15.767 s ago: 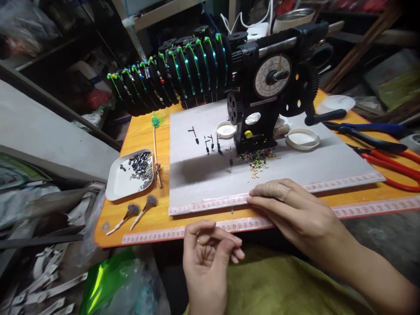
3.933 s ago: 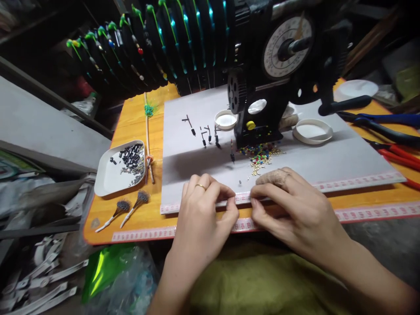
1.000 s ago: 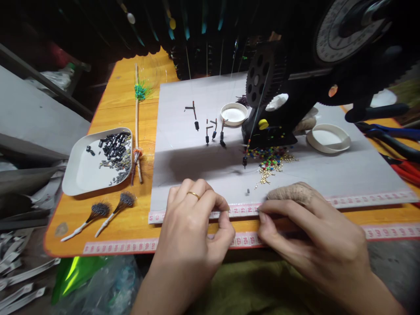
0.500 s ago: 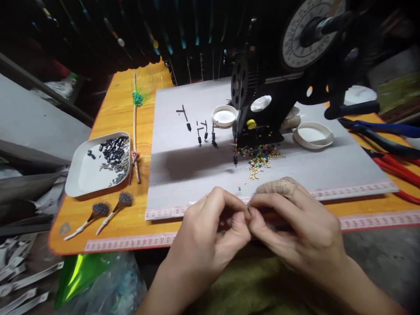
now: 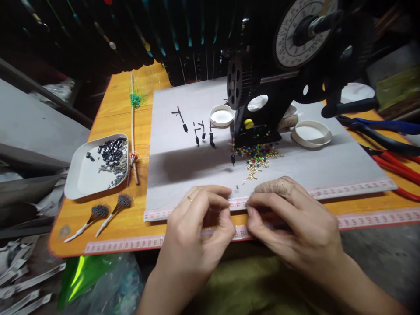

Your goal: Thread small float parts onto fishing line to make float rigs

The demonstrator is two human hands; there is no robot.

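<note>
Over the front edge of the white board (image 5: 190, 175), my left hand (image 5: 197, 232) holds its thumb and index fingertips together. Whatever may be between them is too small to make out. A short gap to the right, my right hand (image 5: 295, 227) pinches thumb against index finger, and its contents are hidden too. A rough beige wrap (image 5: 275, 187) covers one of its fingers. Just beyond the fingertips lies a small grey bead-like piece (image 5: 237, 187). Behind it is a pile of tiny gold and coloured pieces (image 5: 259, 159). A thin line with a black sleeve (image 5: 233, 158) hangs before the machine.
A black geared machine (image 5: 256, 109) with a dial stands at the back. Left is a white tray (image 5: 77, 175) of black and grey pieces. Two round white dishes, one a shallow dish (image 5: 311, 145), sit on the board. Red-handled pliers (image 5: 393, 170) lie right. Measuring tapes (image 5: 367, 221) line the edges.
My left hand has moved left, away from my right hand, so a gap now separates their fingertips. My right hand stays nearly in place, still pinching. The view has shifted slightly.
</note>
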